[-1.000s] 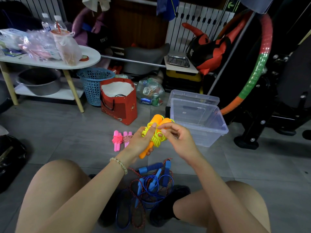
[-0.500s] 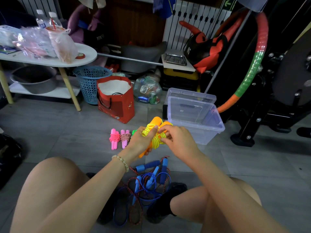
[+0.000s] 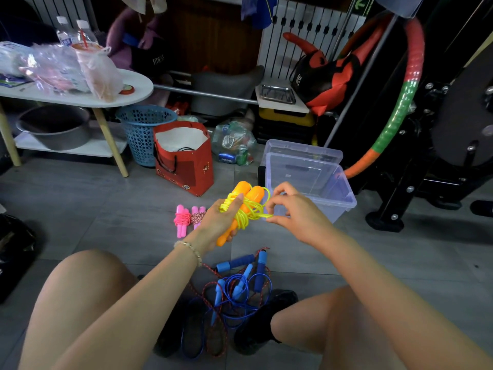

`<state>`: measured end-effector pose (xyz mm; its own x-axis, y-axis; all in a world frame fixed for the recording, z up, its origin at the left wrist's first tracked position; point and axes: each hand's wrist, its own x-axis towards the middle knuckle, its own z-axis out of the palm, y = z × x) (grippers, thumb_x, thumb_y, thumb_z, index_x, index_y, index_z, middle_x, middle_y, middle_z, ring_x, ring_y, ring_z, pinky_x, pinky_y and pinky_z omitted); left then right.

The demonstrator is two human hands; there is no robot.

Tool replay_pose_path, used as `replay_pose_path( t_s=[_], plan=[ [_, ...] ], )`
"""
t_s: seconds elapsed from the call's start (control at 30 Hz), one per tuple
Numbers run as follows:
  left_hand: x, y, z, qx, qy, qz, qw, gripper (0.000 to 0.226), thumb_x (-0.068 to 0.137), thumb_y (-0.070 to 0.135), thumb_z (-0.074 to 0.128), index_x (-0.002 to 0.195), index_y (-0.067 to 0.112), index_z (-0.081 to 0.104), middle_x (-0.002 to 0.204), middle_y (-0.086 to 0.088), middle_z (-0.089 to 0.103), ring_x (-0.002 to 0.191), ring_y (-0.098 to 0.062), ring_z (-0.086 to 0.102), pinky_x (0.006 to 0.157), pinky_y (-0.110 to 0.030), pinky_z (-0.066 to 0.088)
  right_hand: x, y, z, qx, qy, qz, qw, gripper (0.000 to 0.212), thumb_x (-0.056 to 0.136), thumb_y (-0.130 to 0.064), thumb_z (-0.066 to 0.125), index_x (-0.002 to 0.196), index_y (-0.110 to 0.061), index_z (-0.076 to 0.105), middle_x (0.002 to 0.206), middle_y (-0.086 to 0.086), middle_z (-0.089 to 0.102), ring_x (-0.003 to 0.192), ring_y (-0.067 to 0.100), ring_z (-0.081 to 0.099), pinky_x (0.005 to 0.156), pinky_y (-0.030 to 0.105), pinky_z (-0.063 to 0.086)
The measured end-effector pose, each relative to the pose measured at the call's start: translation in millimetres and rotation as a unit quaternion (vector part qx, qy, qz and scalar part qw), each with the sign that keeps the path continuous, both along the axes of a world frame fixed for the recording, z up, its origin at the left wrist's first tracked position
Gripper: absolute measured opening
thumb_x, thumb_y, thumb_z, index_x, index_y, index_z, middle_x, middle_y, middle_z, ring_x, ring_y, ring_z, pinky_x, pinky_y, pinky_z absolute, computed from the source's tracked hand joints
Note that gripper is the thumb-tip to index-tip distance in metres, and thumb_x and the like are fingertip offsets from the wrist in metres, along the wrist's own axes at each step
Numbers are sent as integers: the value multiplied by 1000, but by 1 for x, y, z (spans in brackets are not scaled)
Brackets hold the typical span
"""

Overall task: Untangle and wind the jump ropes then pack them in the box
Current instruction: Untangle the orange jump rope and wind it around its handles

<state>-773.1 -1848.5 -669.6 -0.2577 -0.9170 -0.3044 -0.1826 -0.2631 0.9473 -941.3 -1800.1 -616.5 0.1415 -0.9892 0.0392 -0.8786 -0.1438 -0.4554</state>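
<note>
While the left hand [image 3: 218, 222] gripped, and partly covered, two orange handles [image 3: 244, 192] wound in yellow rope [image 3: 245, 212], the right hand [image 3: 293, 212] pinched a loose loop just before the clear box [image 3: 344, 193]. Two wound pink ropes [image 3: 182, 220] lay beside, one half hidden; four blue handles [image 3: 234, 263] showed in a floor tangle, its cords uncountable.

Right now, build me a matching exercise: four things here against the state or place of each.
1 orange-handled rope
2 pink-handled ropes
3 blue-handled ropes
4 clear box

A tangled on the floor between the legs
B open, standing on the floor
C gripped by the left hand
D wound up, lying on the floor

Pairs: 1-C, 2-D, 3-A, 4-B
</note>
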Motion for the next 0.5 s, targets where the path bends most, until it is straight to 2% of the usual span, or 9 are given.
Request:
replay_pose_path(
  t_s=[0.07,0.13,0.2,0.3,0.4,0.43,0.47,0.5],
  plan=[
    [1,0,-2,2,12,6,1000,40,89,57,50,100,19,52,51,0,54,42,-14,44,42,-23,36,-1,1,-2,37,-116,-24,992,12,84,-16,70,80,-15,59,94,-1,55,84,9,55,72,12,44],
    [-3,3,-3,-29,9,21,999,29,90,55,51,86,26,47,49,0,54,42,-15,44,41,-22,35,5,4,-7,90,-276,-64,955,9,86,-12,66,80,-12,59,82,4,61,71,6,60,67,15,52],
    [-8,4,-4,-71,8,34,997,30,90,52,52,84,23,47,46,4,53,41,-15,44,38,-20,34,11,4,-12,93,-377,-104,916,6,87,-9,63,82,-10,60,74,5,62,60,1,60,60,16,52],
    [-8,6,-5,-99,4,30,995,29,92,49,52,89,20,50,42,7,52,38,-13,44,36,-19,34,13,4,-16,71,-482,-164,858,3,86,-10,64,84,-10,63,71,2,64,63,4,63,56,16,51],
    [-9,9,-5,-100,10,15,995,26,93,49,49,92,22,49,50,-1,53,40,-14,46,38,-21,37,20,4,-22,52,-581,-260,769,3,82,-15,69,82,-13,68,69,-2,68,63,5,63,55,15,51],
    [-10,9,-5,-101,14,16,995,29,94,48,48,95,19,50,52,-4,52,40,-14,46,38,-21,37,24,4,-23,46,-592,-276,755,3,81,-16,71,81,-14,69,69,-2,68,62,5,63,56,15,51],
    [-11,10,-6,-104,18,20,994,31,94,46,48,97,15,50,52,-5,50,39,-13,45,37,-21,36,28,4,-25,37,-584,-278,762,3,80,-16,72,80,-14,70,68,-1,67,61,5,62,57,15,51],
    [-11,11,-7,-107,21,26,994,32,95,44,47,99,12,49,51,-4,49,37,-12,45,36,-20,35,33,5,-25,27,-562,-265,783,4,80,-15,72,81,-13,69,67,-1,66,60,4,61,57,15,50]
  ],
)
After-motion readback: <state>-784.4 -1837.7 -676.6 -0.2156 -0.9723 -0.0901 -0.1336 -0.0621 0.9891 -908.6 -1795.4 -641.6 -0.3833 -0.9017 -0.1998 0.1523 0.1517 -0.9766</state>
